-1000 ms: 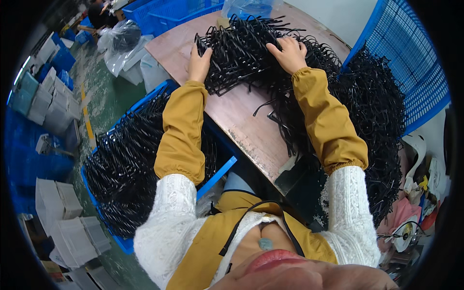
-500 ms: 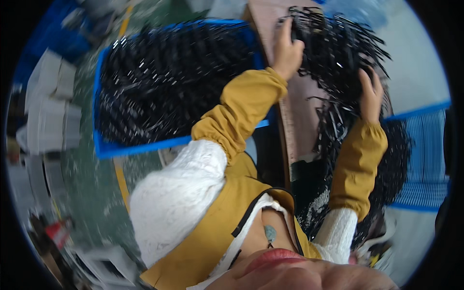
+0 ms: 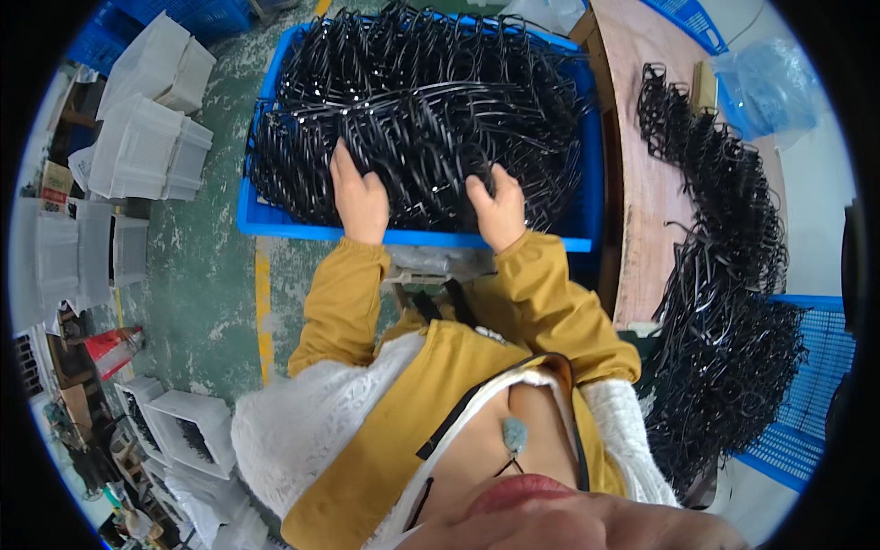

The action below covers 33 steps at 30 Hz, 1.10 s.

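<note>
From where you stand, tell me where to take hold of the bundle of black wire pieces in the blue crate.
Grip the bundle of black wire pieces at its near edge, coming from above on the person's side. The strands lie sideways across the blue crate, so the left hand and right hand, set apart, could probably lift them together.

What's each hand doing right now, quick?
Left hand: closed on black wire pieces in the blue crate.
Right hand: closed on the same pieces.

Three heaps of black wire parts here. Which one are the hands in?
The heap in the blue crate on the floor: left hand and right hand both rest on it. The table heap and the right-side heap are untouched.
</note>
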Motion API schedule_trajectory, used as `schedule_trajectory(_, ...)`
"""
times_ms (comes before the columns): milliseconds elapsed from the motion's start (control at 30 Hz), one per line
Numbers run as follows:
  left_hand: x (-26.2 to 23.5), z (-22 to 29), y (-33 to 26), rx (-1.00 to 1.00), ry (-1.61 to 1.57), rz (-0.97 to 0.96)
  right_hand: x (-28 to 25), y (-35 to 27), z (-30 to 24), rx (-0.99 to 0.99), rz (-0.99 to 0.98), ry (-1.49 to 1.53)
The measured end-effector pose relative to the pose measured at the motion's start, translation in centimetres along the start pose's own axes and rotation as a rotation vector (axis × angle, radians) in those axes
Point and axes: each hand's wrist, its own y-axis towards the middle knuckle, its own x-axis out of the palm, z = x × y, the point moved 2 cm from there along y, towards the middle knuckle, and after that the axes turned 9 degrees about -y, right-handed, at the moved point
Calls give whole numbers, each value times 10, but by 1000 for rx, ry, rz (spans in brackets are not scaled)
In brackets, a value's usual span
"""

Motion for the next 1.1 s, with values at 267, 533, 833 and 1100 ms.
schedule_trajectory(267,-18,20,16,125,393,-194,17,-5,21,-42,-12,112)
schedule_trajectory(533,-30,120,75,283,520,-289,-2,-1,38,-303,55,-101)
schedule_trajectory(833,93,81,69,765,393,-646,14,-2,61,-273,152,-129)
schedule_trajectory(1100,91,151,54,368,815,-781,-206,-43,71,-426,278,-259)
